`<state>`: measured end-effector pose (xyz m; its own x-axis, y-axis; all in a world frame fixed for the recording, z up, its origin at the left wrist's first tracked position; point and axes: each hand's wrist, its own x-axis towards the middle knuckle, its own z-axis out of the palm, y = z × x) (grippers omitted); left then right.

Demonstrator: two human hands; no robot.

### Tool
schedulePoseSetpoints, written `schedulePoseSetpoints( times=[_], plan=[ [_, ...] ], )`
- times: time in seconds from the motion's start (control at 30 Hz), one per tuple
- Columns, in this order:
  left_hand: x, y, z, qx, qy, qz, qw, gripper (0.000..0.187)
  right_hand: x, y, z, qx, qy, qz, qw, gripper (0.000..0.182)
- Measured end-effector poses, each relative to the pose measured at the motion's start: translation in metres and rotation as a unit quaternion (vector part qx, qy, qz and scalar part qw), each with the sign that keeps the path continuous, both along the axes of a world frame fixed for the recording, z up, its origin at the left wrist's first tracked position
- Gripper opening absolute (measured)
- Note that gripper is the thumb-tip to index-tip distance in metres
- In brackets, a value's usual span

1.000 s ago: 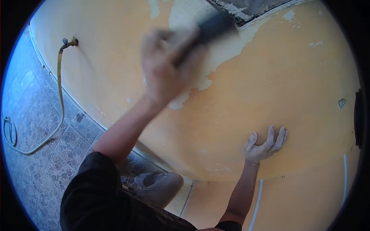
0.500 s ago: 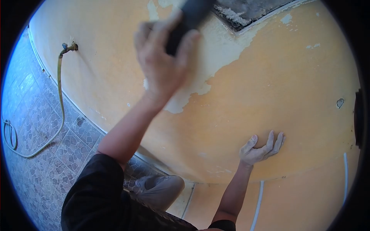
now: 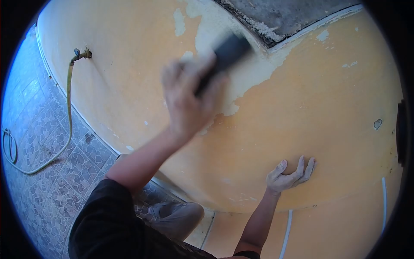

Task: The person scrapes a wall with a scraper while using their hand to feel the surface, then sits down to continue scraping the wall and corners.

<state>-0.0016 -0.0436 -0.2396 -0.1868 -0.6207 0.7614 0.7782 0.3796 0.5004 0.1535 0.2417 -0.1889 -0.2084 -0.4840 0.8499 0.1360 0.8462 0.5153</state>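
My left hand (image 3: 189, 99) is closed around a dark rectangular block (image 3: 230, 52), both blurred by motion. It is over the pale bare patch (image 3: 254, 71) of a yellow-orange wall (image 3: 327, 103), where the paint is gone. The block's far end lies near the corner of a recessed grey opening (image 3: 293, 17). Lower on the right, my right hand (image 3: 290, 176) is at the painted wall, its whitish, dusty fingers loosely bent and apart. Nothing is held in it.
A brass tap (image 3: 82, 55) juts from the wall at left, with a hose (image 3: 69, 99) running down to the stone-patterned floor (image 3: 73, 181). My bent knee (image 3: 185, 216) is near the wall's base. A small chipped hole (image 3: 377, 124) marks the far right.
My left hand has moved slightly down and right in view with the dark block, and more of the grey opening shows. My right hand stays at nearly the same spot on the wall.
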Motion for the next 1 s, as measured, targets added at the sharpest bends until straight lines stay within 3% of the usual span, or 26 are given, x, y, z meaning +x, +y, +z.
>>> schedulePoseSetpoints(
  times=[0.07, 0.1, 0.17, 0.23, 0.33, 0.37, 0.43, 0.5, 0.6, 0.67, 0.7, 0.73, 0.77, 0.83, 0.87, 0.9, 0.93, 1.0],
  plan=[
    [0.034, 0.020, -0.034, -0.134, -0.006, -0.077, 0.988, 0.051, 0.000, 0.001, -0.001, -0.004, 0.002, -0.001, 1.000, 0.050],
    [0.040, 0.017, -0.042, -0.193, 0.016, -0.065, 0.979, 0.052, 0.001, 0.001, -0.002, -0.006, 0.001, -0.002, 1.000, 0.050],
    [0.027, 0.001, -0.045, -0.202, 0.032, -0.070, 0.976, 0.054, 0.001, 0.004, -0.002, -0.010, 0.002, 0.007, 1.000, 0.051],
    [0.004, -0.015, -0.029, -0.123, 0.028, -0.005, 0.992, 0.050, 0.000, 0.004, -0.001, -0.005, 0.001, 0.004, 1.000, 0.051],
    [-0.015, -0.030, -0.013, 0.132, -0.054, -0.013, 0.990, 0.050, 0.001, 0.004, -0.002, -0.008, 0.004, 0.005, 1.000, 0.050],
    [-0.013, -0.019, -0.022, 0.130, -0.052, -0.010, 0.990, 0.050, 0.000, 0.003, -0.003, -0.011, 0.008, 0.006, 1.000, 0.050],
    [0.006, 0.012, -0.054, -0.019, -0.025, 0.075, 0.997, 0.049, 0.000, 0.000, -0.001, -0.006, 0.007, 0.014, 1.000, 0.048],
    [0.038, 0.030, -0.087, -0.115, 0.003, -0.076, 0.990, 0.050, -0.001, -0.002, -0.001, -0.002, 0.010, 0.020, 1.000, 0.046],
    [0.029, 0.001, -0.076, -0.209, 0.033, -0.052, 0.976, 0.052, 0.001, -0.002, -0.001, -0.005, 0.010, 0.001, 1.000, 0.046],
    [0.000, -0.020, -0.045, -0.104, 0.010, 0.013, 0.994, 0.045, 0.001, 0.001, -0.001, 0.001, 0.003, 0.018, 1.000, 0.046],
    [-0.009, -0.039, -0.024, -0.038, -0.005, 0.005, 0.999, 0.044, 0.003, 0.001, -0.001, 0.003, 0.002, 0.017, 1.000, 0.046],
    [-0.004, -0.047, -0.002, 0.100, -0.116, -0.049, 0.987, 0.043, 0.003, 0.001, -0.001, 0.005, 0.003, 0.013, 1.000, 0.046],
    [-0.012, -0.045, 0.000, 0.155, -0.095, -0.047, 0.982, 0.043, 0.001, 0.000, -0.001, 0.005, 0.006, 0.012, 1.000, 0.046],
    [-0.010, -0.018, -0.022, 0.032, -0.035, 0.038, 0.998, 0.041, 0.002, 0.000, -0.003, 0.000, 0.011, 0.017, 1.000, 0.046],
    [0.004, 0.001, -0.033, -0.018, -0.007, 0.027, 0.999, 0.041, 0.000, 0.000, -0.003, -0.006, 0.012, 0.017, 1.000, 0.046],
    [0.023, 0.018, -0.051, -0.058, -0.004, -0.056, 0.997, 0.043, -0.002, -0.001, -0.002, -0.007, 0.015, 0.019, 1.000, 0.046],
    [0.039, 0.020, -0.064, -0.166, 0.004, -0.095, 0.982, 0.049, -0.002, -0.003, -0.002, -0.011, 0.014, 0.017, 1.000, 0.046],
    [0.032, 0.004, -0.059, -0.173, 0.017, -0.068, 0.982, 0.050, 0.002, -0.001, -0.004, -0.013, 0.011, 0.008, 1.000, 0.045]
  ],
)
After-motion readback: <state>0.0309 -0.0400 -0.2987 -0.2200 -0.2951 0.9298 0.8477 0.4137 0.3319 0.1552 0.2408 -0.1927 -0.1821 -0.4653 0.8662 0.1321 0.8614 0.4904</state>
